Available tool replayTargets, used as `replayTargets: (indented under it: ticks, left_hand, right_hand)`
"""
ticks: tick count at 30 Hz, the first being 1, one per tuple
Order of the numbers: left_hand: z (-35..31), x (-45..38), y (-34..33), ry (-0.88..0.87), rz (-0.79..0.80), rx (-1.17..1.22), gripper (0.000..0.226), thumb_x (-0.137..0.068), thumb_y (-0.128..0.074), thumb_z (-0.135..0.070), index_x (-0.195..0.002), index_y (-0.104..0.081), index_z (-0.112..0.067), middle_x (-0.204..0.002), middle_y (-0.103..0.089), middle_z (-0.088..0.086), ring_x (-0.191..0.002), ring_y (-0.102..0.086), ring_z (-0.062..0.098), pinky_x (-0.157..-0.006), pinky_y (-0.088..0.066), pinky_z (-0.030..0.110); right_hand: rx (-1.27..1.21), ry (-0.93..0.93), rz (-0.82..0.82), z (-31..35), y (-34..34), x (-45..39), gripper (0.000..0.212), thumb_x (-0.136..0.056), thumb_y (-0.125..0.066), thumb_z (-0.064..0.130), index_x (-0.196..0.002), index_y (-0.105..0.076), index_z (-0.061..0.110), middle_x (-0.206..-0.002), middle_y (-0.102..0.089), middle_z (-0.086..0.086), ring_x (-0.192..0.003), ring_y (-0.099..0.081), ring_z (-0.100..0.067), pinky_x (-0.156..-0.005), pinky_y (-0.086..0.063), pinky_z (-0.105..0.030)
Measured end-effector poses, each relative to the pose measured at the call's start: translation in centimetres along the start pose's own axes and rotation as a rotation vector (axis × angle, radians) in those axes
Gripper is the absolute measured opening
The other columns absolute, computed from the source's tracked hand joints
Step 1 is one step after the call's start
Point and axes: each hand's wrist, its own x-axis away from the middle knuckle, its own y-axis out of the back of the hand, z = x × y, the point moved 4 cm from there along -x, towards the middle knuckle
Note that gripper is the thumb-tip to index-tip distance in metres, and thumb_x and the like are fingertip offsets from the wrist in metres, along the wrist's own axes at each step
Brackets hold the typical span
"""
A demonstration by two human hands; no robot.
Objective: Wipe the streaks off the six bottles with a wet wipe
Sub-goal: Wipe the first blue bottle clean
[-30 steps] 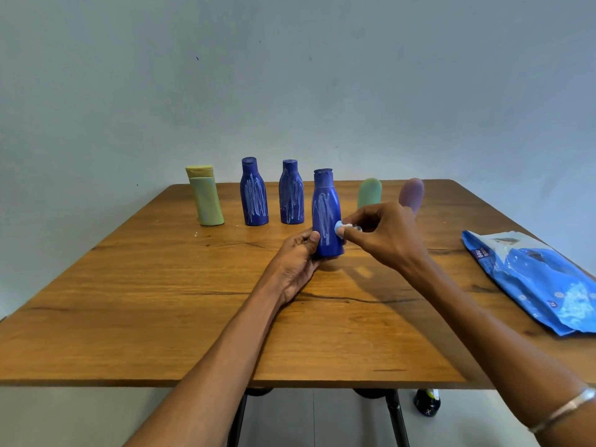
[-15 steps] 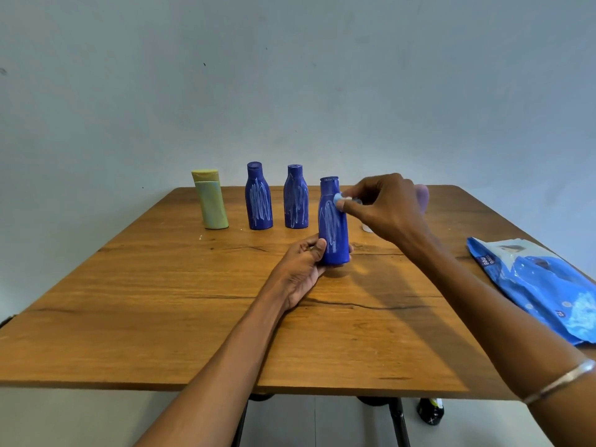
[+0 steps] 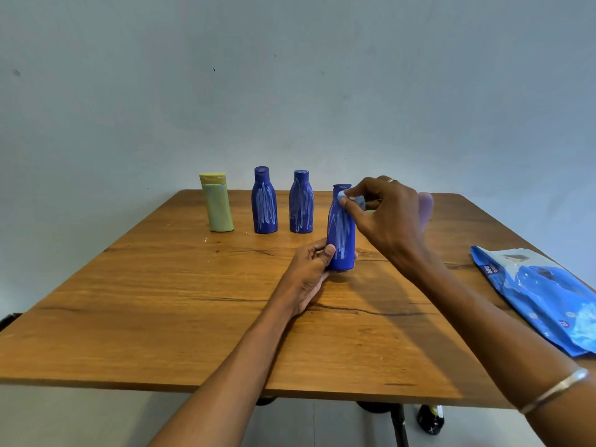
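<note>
While the rest of the row waits at the back of the table (image 3: 161, 317), we go left to right: a pale green bottle (image 3: 217, 206) stands leftmost with a slight lean, then two upright blue bottles, the first (image 3: 264, 204) and the second (image 3: 301, 206), both covered in white vertical streaks and well apart from our hands. Nearer us stands the third blue bottle (image 3: 341, 233), upright on the wood, long axis vertical, streaks running down its front. Our left hand (image 3: 308, 272) grips its base, thumb on the front face, fingers curled round the back, so the bottle is pinned from below. Our right hand (image 3: 383, 214) comes in from the right at neck height, fingertips pinched tight on a small balled wet wipe (image 3: 350, 199), which touches the neck just under the cap. Key relation: the streaks lie straight below the wipe along the bottle's axis, between the two grips. We judge the next stroke is a downward drag toward the left thumb, which would need to shift or the bottle rotate to expose the lower front. Behind the right hand a purplish rounded shape (image 3: 426, 204) shows, mostly hidden; can't tell what it is for sure. Far right, the blue wipes pack (image 3: 541, 291) lies flat near the table edge.
</note>
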Motion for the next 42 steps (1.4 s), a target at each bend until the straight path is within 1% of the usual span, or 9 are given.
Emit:
replayTargets:
  ticks: [5, 10, 14, 19, 23, 31, 35, 38, 42]
  left_hand:
    - [0.1, -0.1, 0.0, -0.008, 0.002, 0.002, 0.028, -0.103, -0.048, -0.011, -0.129, -0.057, -0.004, -0.119, -0.07, 0.023, -0.119, -0.066, 0.029, -0.116, -0.039, 0.052]
    - [0.2, -0.3, 0.2, -0.015, -0.03, -0.012, 0.031, -0.103, -0.049, -0.011, -0.131, -0.057, -0.002, -0.123, -0.068, 0.022, -0.117, -0.067, 0.027, -0.114, -0.041, 0.052]
    - [0.1, -0.1, 0.0, -0.041, -0.017, -0.032, 0.03, -0.104, -0.048, -0.012, -0.131, -0.056, -0.002, -0.121, -0.069, 0.022, -0.112, -0.069, 0.023, -0.111, -0.046, 0.046]
    - [0.2, -0.3, 0.2, -0.037, -0.056, -0.045, 0.031, -0.103, -0.05, -0.01, -0.133, -0.056, -0.004, -0.132, -0.064, 0.02, -0.119, -0.065, 0.025, -0.102, -0.052, 0.038]
    - [0.2, -0.4, 0.2, -0.049, -0.073, -0.075, 0.026, -0.103, -0.052, -0.012, -0.127, -0.058, -0.01, -0.134, -0.064, 0.017, -0.125, -0.061, 0.026, -0.102, -0.051, 0.038]
    - [-0.1, -0.2, 0.2, -0.059, -0.109, -0.033, 0.027, -0.102, -0.053, -0.009, -0.128, -0.059, -0.007, -0.125, -0.065, 0.008, -0.119, -0.062, 0.022, -0.095, -0.054, 0.037]
    - [0.0, -0.1, 0.2, -0.062, -0.113, -0.068, 0.03, -0.102, -0.053, -0.009, -0.131, -0.058, -0.005, -0.128, -0.065, 0.009, -0.115, -0.063, 0.018, -0.09, -0.055, 0.032]
    - [-0.1, 0.0, 0.2, -0.063, -0.095, -0.052, 0.025, -0.103, -0.052, -0.009, -0.125, -0.063, -0.008, -0.124, -0.068, 0.008, -0.119, -0.062, 0.021, -0.098, -0.053, 0.039]
    - [-0.4, 0.4, 0.0, -0.054, -0.08, -0.055, 0.018, -0.102, -0.052, -0.012, -0.103, -0.07, -0.015, -0.11, -0.072, 0.004, -0.108, -0.064, 0.013, -0.091, -0.052, 0.036]
  right_hand:
    - [0.001, -0.022, -0.114, -0.2, 0.6, -0.2, 0.022, -0.089, -0.077, 0.034, -0.103, -0.077, 0.017, -0.093, -0.074, 0.0, -0.077, -0.069, -0.009, -0.069, -0.06, -0.022]
    - [0.141, 0.15, 0.117, 1.2, -0.9, 0.3, 0.022, -0.088, -0.078, 0.023, -0.108, -0.078, 0.015, -0.099, -0.066, -0.008, -0.077, -0.067, -0.018, -0.069, -0.061, -0.034]
    - [0.093, 0.057, 0.027, 0.9, -0.3, -0.6, 0.023, -0.09, -0.076, 0.021, -0.111, -0.078, 0.012, -0.101, -0.064, -0.01, -0.082, -0.066, -0.021, -0.072, -0.059, -0.03]
    - [0.245, 0.15, 0.234, 1.5, -1.4, -0.3, 0.026, -0.096, -0.066, 0.026, -0.116, -0.075, 0.013, -0.11, -0.06, -0.012, -0.088, -0.061, -0.021, -0.073, -0.047, -0.029]
    - [0.24, 0.116, 0.173, 0.8, -0.6, -0.8, 0.024, -0.096, -0.067, 0.027, -0.116, -0.075, 0.015, -0.11, -0.06, -0.011, -0.086, -0.056, -0.016, -0.072, -0.04, -0.028]
    - [0.436, 0.257, 0.325, 1.0, -2.5, 0.6, 0.034, -0.095, -0.068, 0.01, -0.129, -0.066, 0.01, -0.115, -0.052, -0.019, -0.094, -0.061, -0.031, -0.07, -0.046, -0.031]
    - [0.448, 0.231, 0.38, 1.2, -2.2, 0.6, 0.041, -0.096, -0.065, 0.009, -0.137, -0.061, 0.014, -0.122, -0.05, -0.018, -0.104, -0.06, -0.031, -0.081, -0.052, -0.036]
    - [0.463, 0.26, 0.498, 2.2, -2.7, 1.8, 0.041, -0.1, -0.061, 0.018, -0.14, -0.057, 0.02, -0.129, -0.046, -0.013, -0.11, -0.057, -0.023, -0.087, -0.05, -0.031]
    - [0.472, 0.296, 0.593, 2.9, -3.0, 3.7, 0.032, -0.098, -0.064, 0.025, -0.129, -0.064, 0.022, -0.124, -0.046, -0.007, -0.107, -0.053, -0.018, -0.078, -0.04, -0.024]
